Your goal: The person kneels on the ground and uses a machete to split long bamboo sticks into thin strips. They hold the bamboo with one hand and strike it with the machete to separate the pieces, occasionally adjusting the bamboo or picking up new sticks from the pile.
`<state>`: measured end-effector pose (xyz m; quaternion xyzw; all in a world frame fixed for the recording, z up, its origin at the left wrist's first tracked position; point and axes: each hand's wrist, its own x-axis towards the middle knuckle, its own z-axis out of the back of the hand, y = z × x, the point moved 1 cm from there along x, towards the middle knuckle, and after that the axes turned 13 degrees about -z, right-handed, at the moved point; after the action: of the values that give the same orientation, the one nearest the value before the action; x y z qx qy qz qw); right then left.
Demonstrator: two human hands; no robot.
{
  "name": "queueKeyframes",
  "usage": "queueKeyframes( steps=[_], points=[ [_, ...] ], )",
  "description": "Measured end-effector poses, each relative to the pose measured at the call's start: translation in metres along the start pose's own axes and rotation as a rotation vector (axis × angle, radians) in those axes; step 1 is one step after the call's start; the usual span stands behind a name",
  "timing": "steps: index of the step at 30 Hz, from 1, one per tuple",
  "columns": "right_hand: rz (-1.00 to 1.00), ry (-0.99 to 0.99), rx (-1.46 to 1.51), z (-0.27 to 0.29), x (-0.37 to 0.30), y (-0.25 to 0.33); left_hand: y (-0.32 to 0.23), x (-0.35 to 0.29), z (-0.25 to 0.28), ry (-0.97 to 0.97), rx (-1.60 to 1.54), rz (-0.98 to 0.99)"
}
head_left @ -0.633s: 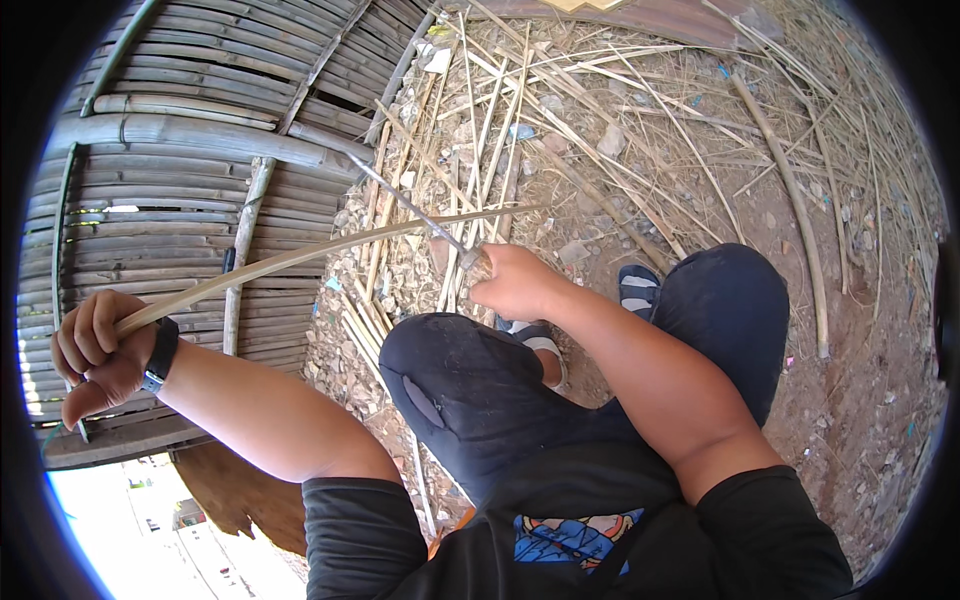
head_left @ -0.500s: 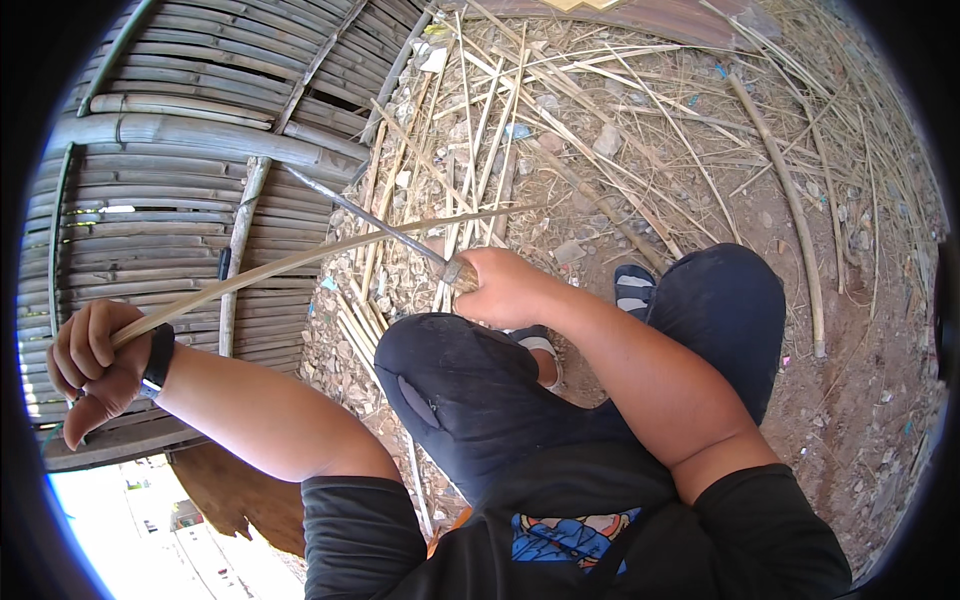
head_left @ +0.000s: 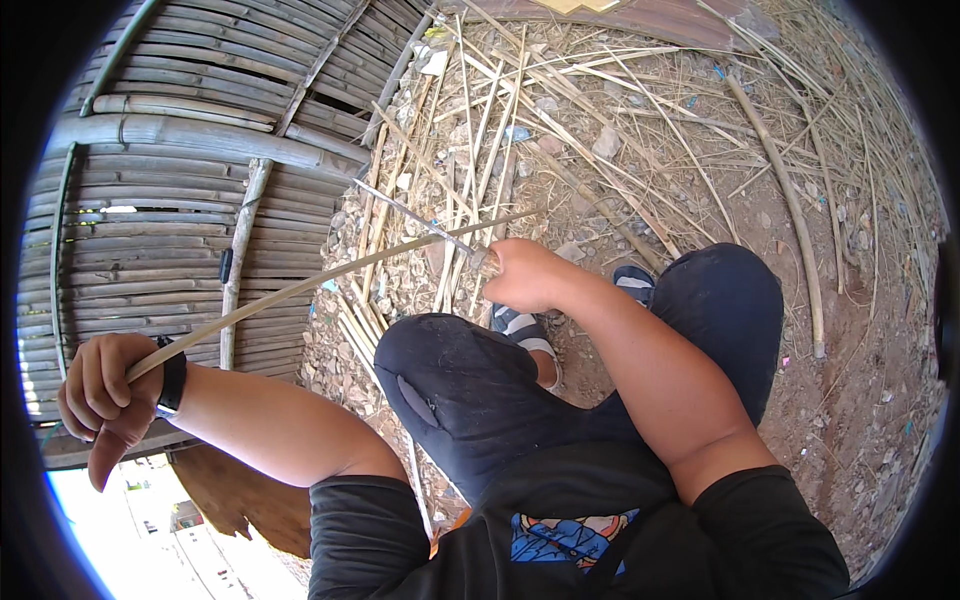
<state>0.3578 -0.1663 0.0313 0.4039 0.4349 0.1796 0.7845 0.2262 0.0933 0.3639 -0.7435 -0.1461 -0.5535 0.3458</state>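
At the far left, my left hand (head_left: 108, 395) is wrapped round one end of a long, thin bamboo strip (head_left: 300, 288). The strip slants up to the right in front of my left knee, and its far end is thin and unsupported. My right hand (head_left: 525, 275) grips the handle of a knife (head_left: 410, 213), just beyond my knees. Its narrow grey blade points up and left and crosses the strip near the thin end. Whether the edge bites into the strip I cannot tell. Most of the handle is hidden inside my fist.
A slatted bamboo wall (head_left: 160, 240) rises on my left. Cut bamboo strips (head_left: 500, 130) litter the stony ground ahead, and a long pole (head_left: 790, 200) lies at the right. A brown board (head_left: 650, 22) is at the far edge. My sandalled foot (head_left: 520, 325) is under the knife hand.
My right hand and the knife have shifted right, toward the strip's thin end. My left hand has moved slightly right and down, still holding the strip.
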Motion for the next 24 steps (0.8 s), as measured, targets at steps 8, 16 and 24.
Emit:
queueKeyframes(
  steps=[8,16,24],
  points=[
    [0.165,-0.014,0.078,-0.015,-0.008,0.012,-0.003,-0.004,-0.001,-0.008,0.013,-0.006],
    [0.175,-0.051,0.042,-0.017,-0.003,0.004,0.005,-0.005,-0.004,-0.008,-0.036,0.003],
    [0.162,-0.11,0.062,-0.027,-0.002,0.003,0.002,-0.007,-0.003,-0.004,-0.022,-0.001]
  ],
)
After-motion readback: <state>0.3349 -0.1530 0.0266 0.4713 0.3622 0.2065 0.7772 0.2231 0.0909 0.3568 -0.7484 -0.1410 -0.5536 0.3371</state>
